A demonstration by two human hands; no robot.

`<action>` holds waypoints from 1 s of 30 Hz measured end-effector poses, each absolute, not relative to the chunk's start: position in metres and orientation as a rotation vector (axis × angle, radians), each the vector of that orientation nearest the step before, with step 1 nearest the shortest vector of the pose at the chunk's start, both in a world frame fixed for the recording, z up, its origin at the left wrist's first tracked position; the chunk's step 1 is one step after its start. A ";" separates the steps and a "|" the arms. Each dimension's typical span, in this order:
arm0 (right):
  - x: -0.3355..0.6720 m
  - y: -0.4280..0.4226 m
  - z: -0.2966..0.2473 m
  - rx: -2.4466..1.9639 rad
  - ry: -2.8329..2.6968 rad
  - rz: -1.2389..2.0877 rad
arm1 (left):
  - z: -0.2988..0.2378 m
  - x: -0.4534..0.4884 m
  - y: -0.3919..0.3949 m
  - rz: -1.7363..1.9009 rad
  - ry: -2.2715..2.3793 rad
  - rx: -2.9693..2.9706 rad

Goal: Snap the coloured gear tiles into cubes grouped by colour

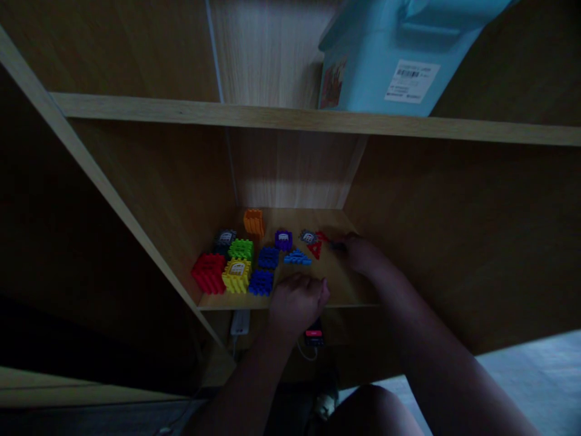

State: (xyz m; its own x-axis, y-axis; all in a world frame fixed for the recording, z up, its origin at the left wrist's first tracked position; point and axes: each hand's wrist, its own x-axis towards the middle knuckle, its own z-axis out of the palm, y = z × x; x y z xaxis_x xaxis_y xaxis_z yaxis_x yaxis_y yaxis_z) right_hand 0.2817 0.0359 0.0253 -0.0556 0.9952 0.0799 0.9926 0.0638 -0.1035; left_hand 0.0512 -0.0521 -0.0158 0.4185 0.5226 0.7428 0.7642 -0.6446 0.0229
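Note:
My left hand [297, 303] is curled closed at the shelf's front edge; what is inside it, if anything, is hidden. Farther right, my right hand [361, 251] pinches a small dark plastic piece [336, 246], its shape partly covered by my fingers. Just left of that piece lie a red triangular piece [314, 249] and a grey notched piece [308, 237]. A light blue triangle [297, 258] is beyond my left hand. Near it are a purple square piece [284, 240] and dark blue pieces [269, 258].
Stacks of notched squares stand at the left: red [209, 272], yellow [236, 275], green [241, 249], black [224, 241] and orange [254, 222]. A light blue bin [376, 66] sits on the upper shelf [272, 116]. Below are a phone [315, 334] and a white power strip [240, 322].

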 end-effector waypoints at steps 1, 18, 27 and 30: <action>0.283 0.036 0.026 -2.041 -2.207 0.060 | -0.016 0.051 -0.052 -1.066 -1.109 -2.360; 0.280 -0.015 0.050 -1.663 -1.926 0.100 | -0.016 0.050 -0.052 -1.135 -1.151 -2.355; 0.246 -0.069 0.073 -1.270 -2.084 0.237 | -0.022 0.045 -0.051 -1.346 -1.162 -2.341; 0.244 -0.076 0.070 -1.250 -2.073 0.309 | -0.023 0.043 -0.051 -1.396 -1.133 -2.360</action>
State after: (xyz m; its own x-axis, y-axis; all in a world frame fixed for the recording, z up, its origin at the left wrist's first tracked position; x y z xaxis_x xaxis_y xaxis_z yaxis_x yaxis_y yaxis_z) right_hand 0.2438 -0.0758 0.0700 -0.3014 0.8492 0.4336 0.6859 0.5089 -0.5201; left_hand 0.0429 -0.0515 -0.0234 0.2708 0.5210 0.8095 0.6848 -0.6952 0.2183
